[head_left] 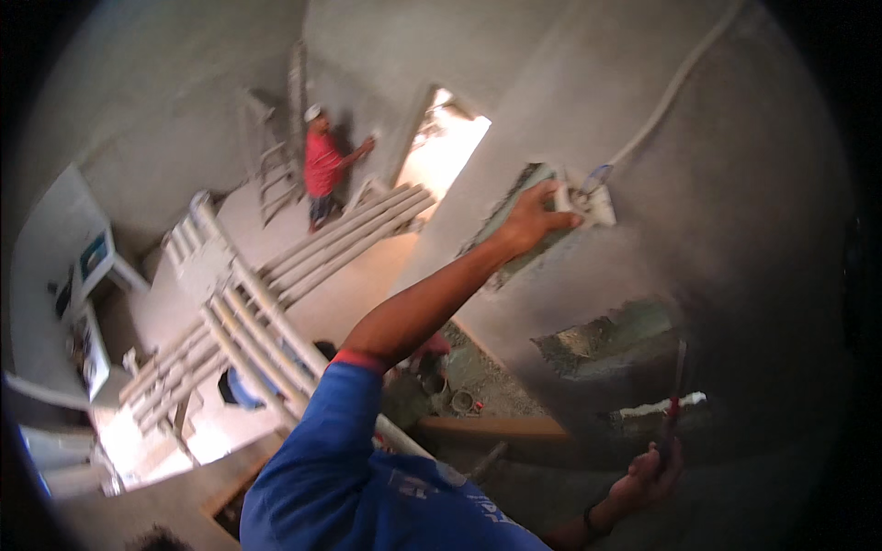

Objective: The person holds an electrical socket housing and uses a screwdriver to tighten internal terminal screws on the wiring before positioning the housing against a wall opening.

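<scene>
My left hand [533, 220] reaches up to the grey wall, its thumb and fingers closed on a small white electrical box [602, 206]. Loose wires [599, 173] show at the box, where a pale flexible conduit [663, 106] comes down the wall. Beside the hand, a long rough-edged recess [505, 211] is cut into the plaster. Lower down, my right hand [650, 476] grips a screwdriver [675, 409] with a red and dark handle, its thin shaft pointing up. The screwdriver's tip stands out against the dim wall; I cannot tell if it touches anything.
Another recess [611, 335] and a narrow bright slot [657, 405] lie lower in the wall. Long poles [266, 312] form a crossed platform at left. A person in red [323, 165] works at the far wall beside a ladder [274, 179] and a bright doorway [446, 142].
</scene>
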Action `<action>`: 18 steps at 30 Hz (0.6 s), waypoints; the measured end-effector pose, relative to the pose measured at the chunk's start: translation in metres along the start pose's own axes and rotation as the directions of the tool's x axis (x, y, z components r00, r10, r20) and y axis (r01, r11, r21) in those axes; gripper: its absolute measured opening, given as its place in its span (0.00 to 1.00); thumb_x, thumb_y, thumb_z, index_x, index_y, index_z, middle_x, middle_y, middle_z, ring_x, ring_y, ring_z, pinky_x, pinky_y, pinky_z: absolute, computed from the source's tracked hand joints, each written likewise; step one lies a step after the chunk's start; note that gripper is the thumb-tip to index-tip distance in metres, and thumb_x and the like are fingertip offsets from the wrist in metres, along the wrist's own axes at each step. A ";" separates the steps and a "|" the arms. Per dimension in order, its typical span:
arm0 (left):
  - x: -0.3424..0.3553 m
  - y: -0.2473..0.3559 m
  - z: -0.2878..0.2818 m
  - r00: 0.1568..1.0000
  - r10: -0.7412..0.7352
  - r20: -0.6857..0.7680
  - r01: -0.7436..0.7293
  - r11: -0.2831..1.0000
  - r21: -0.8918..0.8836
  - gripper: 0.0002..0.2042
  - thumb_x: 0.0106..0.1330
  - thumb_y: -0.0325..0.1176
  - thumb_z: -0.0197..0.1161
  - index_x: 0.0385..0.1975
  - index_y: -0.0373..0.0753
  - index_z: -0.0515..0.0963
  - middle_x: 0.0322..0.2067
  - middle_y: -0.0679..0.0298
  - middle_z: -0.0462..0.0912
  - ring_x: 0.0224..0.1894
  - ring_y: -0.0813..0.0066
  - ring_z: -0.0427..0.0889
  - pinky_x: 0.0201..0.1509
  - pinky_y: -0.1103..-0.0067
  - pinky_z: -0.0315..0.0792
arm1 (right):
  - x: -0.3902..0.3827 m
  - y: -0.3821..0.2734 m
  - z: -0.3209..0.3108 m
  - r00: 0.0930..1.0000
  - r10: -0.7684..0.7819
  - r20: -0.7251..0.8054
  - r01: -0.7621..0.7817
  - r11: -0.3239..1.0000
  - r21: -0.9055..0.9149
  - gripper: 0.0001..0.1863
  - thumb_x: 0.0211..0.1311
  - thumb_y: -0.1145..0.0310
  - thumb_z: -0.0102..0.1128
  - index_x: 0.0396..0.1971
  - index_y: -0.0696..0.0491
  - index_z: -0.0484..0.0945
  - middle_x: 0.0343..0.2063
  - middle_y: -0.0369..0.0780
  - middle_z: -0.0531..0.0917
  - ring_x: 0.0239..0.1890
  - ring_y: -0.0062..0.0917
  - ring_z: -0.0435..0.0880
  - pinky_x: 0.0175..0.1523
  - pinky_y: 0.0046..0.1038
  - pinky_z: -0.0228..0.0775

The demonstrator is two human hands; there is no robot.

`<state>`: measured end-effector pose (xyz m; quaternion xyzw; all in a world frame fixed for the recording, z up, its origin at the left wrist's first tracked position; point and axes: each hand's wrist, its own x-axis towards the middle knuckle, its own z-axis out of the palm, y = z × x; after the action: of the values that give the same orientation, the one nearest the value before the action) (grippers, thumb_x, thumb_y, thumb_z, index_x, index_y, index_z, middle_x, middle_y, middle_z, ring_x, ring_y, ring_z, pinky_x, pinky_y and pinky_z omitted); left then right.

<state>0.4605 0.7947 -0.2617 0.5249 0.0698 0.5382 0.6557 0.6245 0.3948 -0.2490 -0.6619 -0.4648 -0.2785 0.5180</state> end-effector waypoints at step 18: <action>-0.047 0.020 0.067 0.980 0.128 0.151 -0.107 0.985 -0.136 0.24 0.55 0.17 0.66 0.51 0.35 0.65 0.47 0.62 0.76 0.51 0.74 0.76 0.56 0.78 0.71 | 0.066 -0.079 0.026 0.937 -0.326 0.122 0.322 0.945 0.058 0.16 0.51 0.76 0.68 0.41 0.58 0.75 0.31 0.42 0.79 0.32 0.28 0.79 0.34 0.25 0.72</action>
<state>0.4724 0.7140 -0.2390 0.5265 -0.0487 0.5357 0.6584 0.5774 0.4434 -0.1676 -0.5833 -0.6051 -0.3077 0.4460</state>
